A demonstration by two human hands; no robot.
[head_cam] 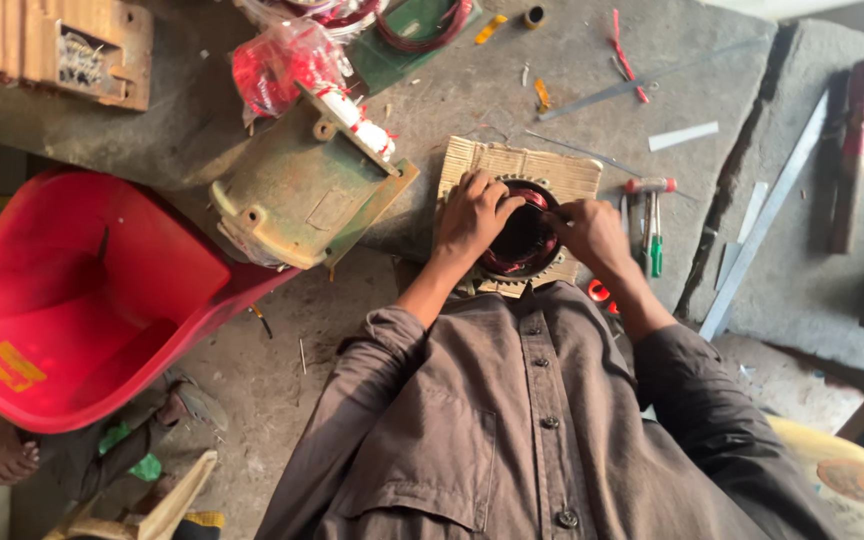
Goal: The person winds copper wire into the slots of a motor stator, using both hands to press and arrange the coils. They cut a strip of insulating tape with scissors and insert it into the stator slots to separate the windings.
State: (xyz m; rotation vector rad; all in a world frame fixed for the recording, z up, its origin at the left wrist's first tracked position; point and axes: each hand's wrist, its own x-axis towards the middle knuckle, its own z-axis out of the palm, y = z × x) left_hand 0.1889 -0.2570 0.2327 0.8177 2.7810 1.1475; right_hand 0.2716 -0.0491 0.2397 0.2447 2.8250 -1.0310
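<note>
A round motor stator point(524, 243) with dark red copper windings lies on a piece of corrugated cardboard point(512, 165) in front of me. My left hand point(472, 213) rests on the stator's left rim, fingers curled over the windings. My right hand point(593, 234) is at the right rim, fingers pinched on the coil wires there. Both forearms come out of grey-brown shirt sleeves.
A green motor housing point(297, 195) with red-taped coils lies to the left, beside a red plastic chair point(72, 290). Screwdrivers point(652, 225) lie right of the stator. Metal strips point(767, 215), a dark file point(850, 150) and wire scraps are scattered around. Another person's foot point(7, 455) shows at the lower left.
</note>
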